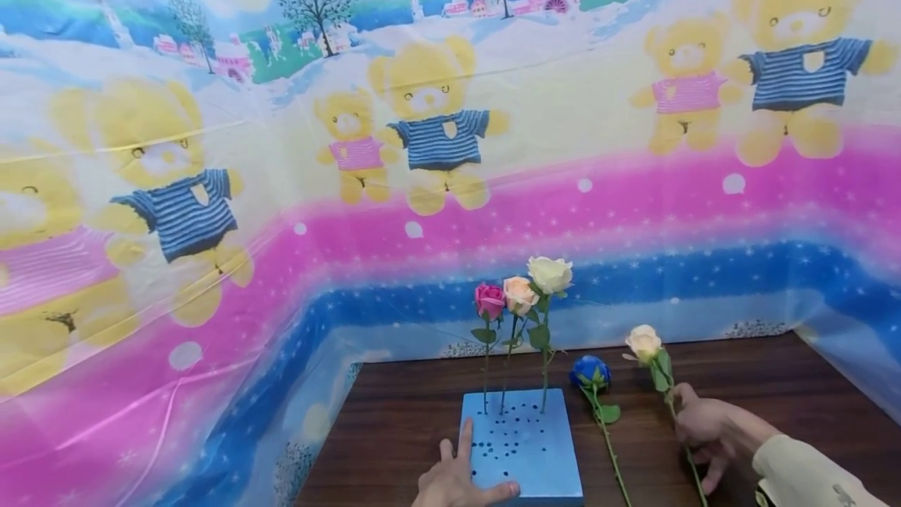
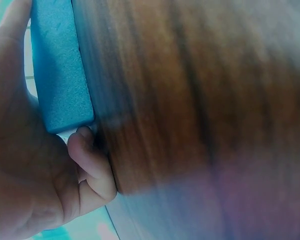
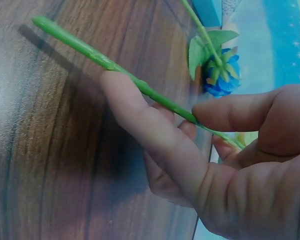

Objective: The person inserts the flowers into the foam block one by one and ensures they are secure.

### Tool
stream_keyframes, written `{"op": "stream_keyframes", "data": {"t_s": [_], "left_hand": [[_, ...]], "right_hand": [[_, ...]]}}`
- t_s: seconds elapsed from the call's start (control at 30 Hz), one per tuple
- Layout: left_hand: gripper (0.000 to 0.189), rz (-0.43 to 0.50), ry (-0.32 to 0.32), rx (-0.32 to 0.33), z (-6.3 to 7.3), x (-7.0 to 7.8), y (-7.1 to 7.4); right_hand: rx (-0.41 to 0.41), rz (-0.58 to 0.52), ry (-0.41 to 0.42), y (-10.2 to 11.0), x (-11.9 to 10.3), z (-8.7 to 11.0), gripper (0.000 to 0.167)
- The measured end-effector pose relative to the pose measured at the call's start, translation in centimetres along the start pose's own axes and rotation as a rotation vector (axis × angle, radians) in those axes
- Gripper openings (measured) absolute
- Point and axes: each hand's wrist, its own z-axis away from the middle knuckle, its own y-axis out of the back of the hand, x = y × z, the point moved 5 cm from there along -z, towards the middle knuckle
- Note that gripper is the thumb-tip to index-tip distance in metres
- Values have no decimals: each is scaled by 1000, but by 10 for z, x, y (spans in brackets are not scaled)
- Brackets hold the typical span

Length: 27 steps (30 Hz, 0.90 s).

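My right hand [image 1: 709,427] pinches the green stem of a cream rose [image 1: 644,343] at the right of the table. In the right wrist view its lower stem [image 3: 75,44] slants across the fingers, its cut end above the wood. My left hand [image 1: 454,480] rests at the near left corner of a light blue foam block [image 1: 559,460] full of small holes, index finger straight along the left side and thumb on the top near the front edge. A pink rose [image 1: 489,300], a peach rose [image 1: 521,296] and a white rose [image 1: 551,275] stand upright in the block's back holes.
A blue rose [image 1: 590,372] lies on the dark wooden table [image 1: 394,413], between the block and my right hand. Behind the table hangs a backdrop [image 1: 598,202] printed with teddy bears.
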Motion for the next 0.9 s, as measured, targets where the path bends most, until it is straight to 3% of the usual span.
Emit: {"op": "stream_keyframes", "data": {"t_s": [0.23,0.47,0.73,0.9], "left_hand": [[138,14,4,3,1,0,0],[137,11,7,7,1,1,1],[137,4,8,11,1,0,-1],[137,2,4,8,0,1,0]], "right_hand": [[58,-30,141,3,-18,1,76],[196,-41,463,8,-42,7,66],[241,-4,646,7,-59,14,69],[329,68,800,3,-65,20,62]]}}
